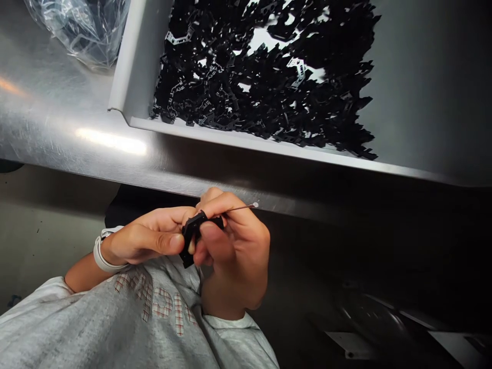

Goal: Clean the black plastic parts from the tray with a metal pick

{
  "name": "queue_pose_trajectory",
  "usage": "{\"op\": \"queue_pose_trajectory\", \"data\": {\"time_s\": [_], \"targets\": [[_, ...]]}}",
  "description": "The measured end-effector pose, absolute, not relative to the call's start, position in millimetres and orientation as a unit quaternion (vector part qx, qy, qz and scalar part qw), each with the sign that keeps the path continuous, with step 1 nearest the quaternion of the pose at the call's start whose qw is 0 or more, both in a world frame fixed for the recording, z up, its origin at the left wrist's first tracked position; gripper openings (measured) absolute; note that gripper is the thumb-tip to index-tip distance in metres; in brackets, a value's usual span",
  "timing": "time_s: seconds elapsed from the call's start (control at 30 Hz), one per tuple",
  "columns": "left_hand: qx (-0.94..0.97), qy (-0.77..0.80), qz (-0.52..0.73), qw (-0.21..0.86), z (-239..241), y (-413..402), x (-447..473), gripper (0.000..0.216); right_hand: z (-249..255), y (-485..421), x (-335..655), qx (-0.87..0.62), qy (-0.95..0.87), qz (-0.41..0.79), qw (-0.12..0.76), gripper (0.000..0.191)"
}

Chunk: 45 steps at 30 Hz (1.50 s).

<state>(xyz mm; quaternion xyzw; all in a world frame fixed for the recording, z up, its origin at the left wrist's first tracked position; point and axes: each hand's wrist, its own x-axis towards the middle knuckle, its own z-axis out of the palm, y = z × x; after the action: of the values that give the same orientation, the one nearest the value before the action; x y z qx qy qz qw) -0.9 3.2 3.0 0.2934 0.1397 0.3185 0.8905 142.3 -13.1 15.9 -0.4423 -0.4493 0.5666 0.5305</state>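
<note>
Close to my body, in front of the shirt, a small angular black plastic part (192, 225) is held between my two hands. My left hand (154, 233) pinches its left side, thumb on the near face. From the right, my right hand (242, 251) closes around the same part, with its thumb bent over it. A thin dark stick with a small whitish tip (255, 205), much like a cotton swab, pokes out to the right from the fingers of my right hand. Its other end is hidden by the fingers.
A large white tray (130, 77) stands on the metal table (57, 133), with many loose black parts (246, 77) heaped inside. A clear plastic bag (88, 31) lies left of the tray. The table's front edge runs just beyond my hands. The lower right is dark.
</note>
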Motion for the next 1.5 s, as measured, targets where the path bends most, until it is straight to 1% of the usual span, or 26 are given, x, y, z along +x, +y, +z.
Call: {"op": "queue_pose_trajectory", "data": {"time_s": [0.1,0.23,0.3,0.37,0.47,0.57,0.7,0.9,1.0,1.07,1.13,1.23,1.3,1.4,1.5], "targets": [[0.292,0.146,0.317,0.891,3,4,-1,0.029,17,-13,142,-0.438,-0.451,0.574,0.525,0.020],[0.255,0.124,0.341,0.896,1,3,0,0.024,15,-16,141,-0.401,-0.416,0.609,0.543,0.012],[0.234,0.114,0.367,0.893,2,4,-1,0.022,13,-17,141,-0.415,-0.388,0.607,0.556,0.021],[0.221,0.110,0.391,0.887,3,4,-2,0.022,11,-17,141,-0.448,-0.382,0.571,0.573,0.028],[0.218,0.114,0.403,0.881,7,5,-3,0.027,13,-16,140,-0.480,-0.396,0.535,0.571,0.023],[0.222,0.130,0.401,0.879,10,5,-3,0.029,18,-12,137,-0.463,-0.392,0.573,0.551,0.016],[0.229,0.147,0.389,0.880,9,3,-3,0.025,25,-9,134,-0.431,-0.377,0.616,0.541,0.016],[0.219,0.132,0.389,0.885,5,2,-5,0.021,17,-11,137,-0.443,-0.385,0.583,0.561,0.015],[0.211,0.140,0.388,0.886,6,3,-5,0.023,13,-11,140,-0.452,-0.384,0.548,0.590,0.018],[0.207,0.145,0.386,0.887,6,3,-4,0.026,13,-10,141,-0.460,-0.386,0.527,0.602,0.015],[0.201,0.142,0.386,0.889,6,3,-4,0.026,17,-10,140,-0.464,-0.381,0.540,0.590,0.012],[0.198,0.128,0.386,0.892,5,3,-3,0.026,22,-8,137,-0.457,-0.367,0.609,0.535,0.017],[0.197,0.126,0.388,0.892,4,3,-3,0.026,24,-7,136,-0.446,-0.360,0.639,0.513,0.021],[0.197,0.136,0.391,0.889,2,3,-5,0.023,22,-7,135,-0.448,-0.365,0.630,0.519,0.024],[0.204,0.162,0.390,0.883,1,2,-6,0.029,20,-7,136,-0.466,-0.379,0.599,0.529,0.026]]}}
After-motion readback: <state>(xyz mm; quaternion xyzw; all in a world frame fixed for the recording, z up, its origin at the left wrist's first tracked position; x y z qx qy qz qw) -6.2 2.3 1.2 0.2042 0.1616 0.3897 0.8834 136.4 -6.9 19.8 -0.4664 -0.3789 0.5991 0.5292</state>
